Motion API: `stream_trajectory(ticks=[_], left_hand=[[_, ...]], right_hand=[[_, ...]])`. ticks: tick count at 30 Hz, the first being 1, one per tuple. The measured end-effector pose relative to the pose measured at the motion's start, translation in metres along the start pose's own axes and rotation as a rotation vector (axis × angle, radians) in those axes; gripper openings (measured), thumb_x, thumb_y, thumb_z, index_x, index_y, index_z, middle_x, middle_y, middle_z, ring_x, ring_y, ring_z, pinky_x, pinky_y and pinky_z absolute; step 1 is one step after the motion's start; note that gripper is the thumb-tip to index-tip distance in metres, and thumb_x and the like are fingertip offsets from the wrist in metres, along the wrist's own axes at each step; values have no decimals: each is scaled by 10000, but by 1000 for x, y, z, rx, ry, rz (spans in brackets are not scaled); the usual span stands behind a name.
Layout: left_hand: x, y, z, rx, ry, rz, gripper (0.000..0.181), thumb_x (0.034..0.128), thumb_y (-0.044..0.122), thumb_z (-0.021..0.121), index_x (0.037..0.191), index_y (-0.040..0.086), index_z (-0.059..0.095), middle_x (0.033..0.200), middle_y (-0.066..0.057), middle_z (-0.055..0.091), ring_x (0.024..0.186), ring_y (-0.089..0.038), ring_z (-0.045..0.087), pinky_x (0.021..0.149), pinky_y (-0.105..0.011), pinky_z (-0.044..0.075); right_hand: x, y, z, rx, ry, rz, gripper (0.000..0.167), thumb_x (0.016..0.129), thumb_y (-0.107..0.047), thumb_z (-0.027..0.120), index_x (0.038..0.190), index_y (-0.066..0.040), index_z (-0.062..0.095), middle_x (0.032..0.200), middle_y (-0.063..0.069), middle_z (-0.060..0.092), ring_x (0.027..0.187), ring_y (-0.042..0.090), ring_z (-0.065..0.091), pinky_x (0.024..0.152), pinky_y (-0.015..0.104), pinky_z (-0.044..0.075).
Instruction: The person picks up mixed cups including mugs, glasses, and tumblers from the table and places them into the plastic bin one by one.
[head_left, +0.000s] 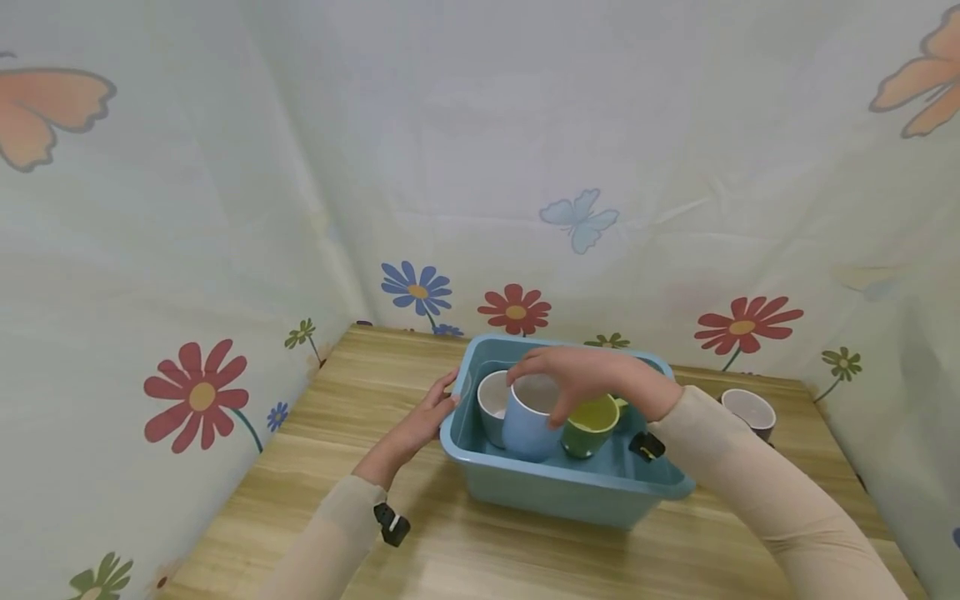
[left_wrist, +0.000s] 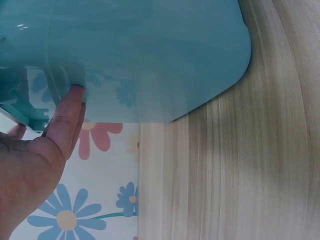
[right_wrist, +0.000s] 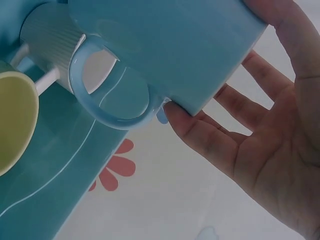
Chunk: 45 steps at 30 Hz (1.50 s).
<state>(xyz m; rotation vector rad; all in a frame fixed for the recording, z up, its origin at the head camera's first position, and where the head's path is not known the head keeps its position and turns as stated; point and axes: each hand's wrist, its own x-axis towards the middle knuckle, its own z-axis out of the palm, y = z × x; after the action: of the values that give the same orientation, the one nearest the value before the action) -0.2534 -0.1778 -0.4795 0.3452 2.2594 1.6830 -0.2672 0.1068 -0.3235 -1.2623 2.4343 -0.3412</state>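
Note:
My right hand reaches over the teal plastic basin and grips a light blue mug at its rim, thumb and fingers on opposite sides. The right wrist view shows that mug's looped handle. A white mug, ribbed outside, stands to its left in the basin. On the other side is a green mug with a yellow-green inside. Whether the blue mug touches the basin floor is hidden. My left hand rests at the basin's left rim, with straight fingers against the outer wall.
Another mug, pale inside and dark outside, stands on the wooden table at the right, partly behind my right sleeve. Flower-printed cloth hangs behind the table and along both sides.

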Motion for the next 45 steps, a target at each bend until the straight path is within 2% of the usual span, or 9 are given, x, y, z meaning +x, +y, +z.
stream_trajectory(ticks=[9, 13, 18, 28, 35, 45], left_hand=[[-1, -2, 0, -8, 0, 1, 631, 1092, 349, 360, 1647, 177, 114, 1563, -295, 382, 1319, -394, 552, 1035, -528, 532], [-1, -1, -1, -7, -5, 6, 640, 1091, 335, 356, 1647, 154, 96, 1564, -310, 369, 1313, -394, 554, 1015, -512, 544], [-1, 0, 0, -6, 10, 4, 631, 1091, 338, 356, 1650, 183, 109, 1577, -295, 370, 1323, -400, 544, 1025, -538, 536], [-1, 1, 0, -19, -11, 10, 629, 1097, 329, 353, 1652, 186, 94, 1585, -289, 364, 1317, -382, 545, 1002, -491, 549], [1, 1, -2, -18, -20, 17, 639, 1096, 327, 352, 1651, 164, 80, 1601, -309, 327, 1356, -413, 520, 1021, -507, 541], [-2, 2, -1, -12, -4, -12, 632, 1097, 350, 350, 1652, 193, 91, 1606, -286, 338, 1365, -418, 515, 1046, -551, 519]], right_hand=[[13, -3, 8, 16, -30, 8, 770, 780, -280, 880, 1474, -222, 551, 1516, 64, 546, 1392, 310, 500, 1131, 567, 450], [20, 0, 14, 17, -32, -9, 760, 780, -278, 883, 1465, -229, 557, 1498, 53, 556, 1361, 293, 512, 1114, 557, 468], [28, 2, 21, 17, -32, -27, 757, 770, -284, 893, 1451, -258, 563, 1473, 13, 569, 1332, 244, 521, 1102, 527, 485], [38, 2, 26, -7, -63, -31, 773, 776, -266, 895, 1466, -226, 549, 1508, 18, 553, 1377, 257, 507, 1146, 536, 448], [44, 3, 30, -15, -77, -19, 767, 789, -269, 885, 1473, -211, 543, 1538, 37, 529, 1416, 276, 484, 1167, 552, 421], [46, -1, 35, 2, -97, -13, 759, 785, -246, 884, 1466, -221, 547, 1542, 26, 515, 1405, 251, 482, 1165, 519, 434]])
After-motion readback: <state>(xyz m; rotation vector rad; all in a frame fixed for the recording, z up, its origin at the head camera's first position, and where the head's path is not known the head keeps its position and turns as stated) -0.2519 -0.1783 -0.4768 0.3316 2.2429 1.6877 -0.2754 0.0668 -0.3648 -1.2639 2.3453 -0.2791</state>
